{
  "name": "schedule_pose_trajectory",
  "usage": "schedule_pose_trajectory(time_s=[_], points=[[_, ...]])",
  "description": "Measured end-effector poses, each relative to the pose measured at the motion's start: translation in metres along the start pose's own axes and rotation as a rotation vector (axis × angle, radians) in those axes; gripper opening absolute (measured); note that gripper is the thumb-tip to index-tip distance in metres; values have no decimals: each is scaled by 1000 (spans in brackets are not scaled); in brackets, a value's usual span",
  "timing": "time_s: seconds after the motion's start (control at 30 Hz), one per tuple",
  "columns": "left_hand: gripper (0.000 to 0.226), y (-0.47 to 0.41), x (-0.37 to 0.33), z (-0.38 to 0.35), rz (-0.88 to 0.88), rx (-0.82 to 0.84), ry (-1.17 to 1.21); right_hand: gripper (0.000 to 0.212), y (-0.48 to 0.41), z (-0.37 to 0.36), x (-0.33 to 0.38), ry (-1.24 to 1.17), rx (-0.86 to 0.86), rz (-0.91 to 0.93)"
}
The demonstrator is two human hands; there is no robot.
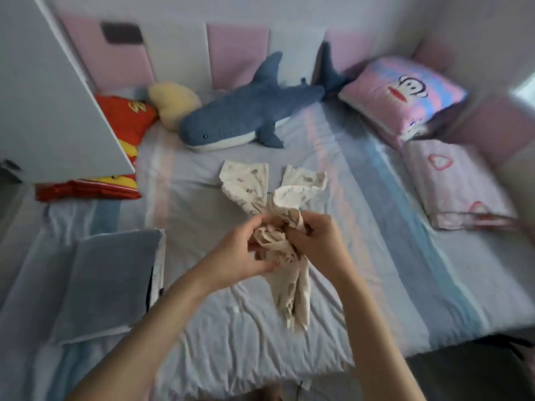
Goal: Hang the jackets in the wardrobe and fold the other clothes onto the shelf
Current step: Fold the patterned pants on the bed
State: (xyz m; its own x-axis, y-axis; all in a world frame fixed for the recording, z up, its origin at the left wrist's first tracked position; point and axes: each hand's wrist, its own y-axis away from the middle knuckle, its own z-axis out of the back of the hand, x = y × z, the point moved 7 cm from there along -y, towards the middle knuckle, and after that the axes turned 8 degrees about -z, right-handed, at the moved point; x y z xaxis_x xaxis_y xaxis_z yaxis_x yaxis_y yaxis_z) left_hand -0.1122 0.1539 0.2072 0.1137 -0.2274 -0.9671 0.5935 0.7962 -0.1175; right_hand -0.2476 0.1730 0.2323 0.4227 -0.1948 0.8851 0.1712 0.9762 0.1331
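Nearest to us are two bare forearms reaching out over the bed (376, 256); they end in two hands, held close together above the sheet. The left hand (240, 253) is curled round a bunched part of one cream printed garment (292, 296); the right hand (321, 241) pinches the same bunch from the other side, fingers bent into the cloth. Below the hands one narrow end of the garment hangs down to the sheet; beyond them two wider ends spread flat on the bed, side by side.

To the left of our arms lies one grey folded piece (110, 279), flat on the bed near its edge; we cannot tell what kind of clothing it is.

Farther on, at the left, one white door (49, 105) juts over the bed; what lies behind it is hidden from us. Red and yellow fabric (127, 120) shows above and below the door's edge; whether it is one piece or two we cannot say.

At the far side we count two soft toys: one blue shark (240, 117) lying on its belly, and one pale yellow toy (173, 105) touching its head. At the right are two pillows: a pink one with a monkey face (402, 94), and nearer, just beside it, a pale one with red hearts (451, 183). Pink wall pads (237, 53) line the wall behind; blur keeps us from counting them.
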Motion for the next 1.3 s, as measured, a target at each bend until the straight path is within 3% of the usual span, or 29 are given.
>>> schedule_pose_trajectory(time_s=[0.13, 0.3, 0.37, 0.47, 0.53, 0.63, 0.73, 0.83, 0.9, 1.0, 1.07, 1.17, 1.3], points=[[26, -29, -99, 34, -267, -163, -182, 42, -8, 50, 85, 197, 87, 121], [24, -47, -172, 71, -460, -439, -370, 28, -14, 83, 171, 176, 75, 312], [14, -53, -197, 80, -492, -433, -388, 27, -15, 87, 194, 143, 76, 381], [17, -63, -229, 81, -544, -291, -229, 18, -17, 95, 221, 49, 111, 433], [17, -67, -247, 85, -572, -332, -261, 9, -19, 102, 238, -51, 116, 425], [26, -73, -273, 96, -613, -383, -248, 18, -24, 117, 262, -92, 91, 412], [20, -74, -301, 112, -666, -478, -300, 42, -18, 140, 287, -37, 264, 355], [22, -76, -314, 138, -661, -605, -264, 40, -5, 163, 300, 344, 368, 347], [22, -76, -322, 151, -655, -656, -243, 48, -10, 174, 303, 616, 232, 346], [20, -76, -332, 162, -634, -715, -198, 30, -28, 184, 307, 783, 16, 354], [21, -76, -336, 164, -608, -722, -170, 21, -42, 186, 298, 761, 19, 296], [22, -76, -335, 173, -571, -735, -192, 30, -52, 188, 298, 746, -71, 315], [21, -73, -352, 199, -659, -832, -291, 37, -51, 195, 335, 369, -242, 540]])
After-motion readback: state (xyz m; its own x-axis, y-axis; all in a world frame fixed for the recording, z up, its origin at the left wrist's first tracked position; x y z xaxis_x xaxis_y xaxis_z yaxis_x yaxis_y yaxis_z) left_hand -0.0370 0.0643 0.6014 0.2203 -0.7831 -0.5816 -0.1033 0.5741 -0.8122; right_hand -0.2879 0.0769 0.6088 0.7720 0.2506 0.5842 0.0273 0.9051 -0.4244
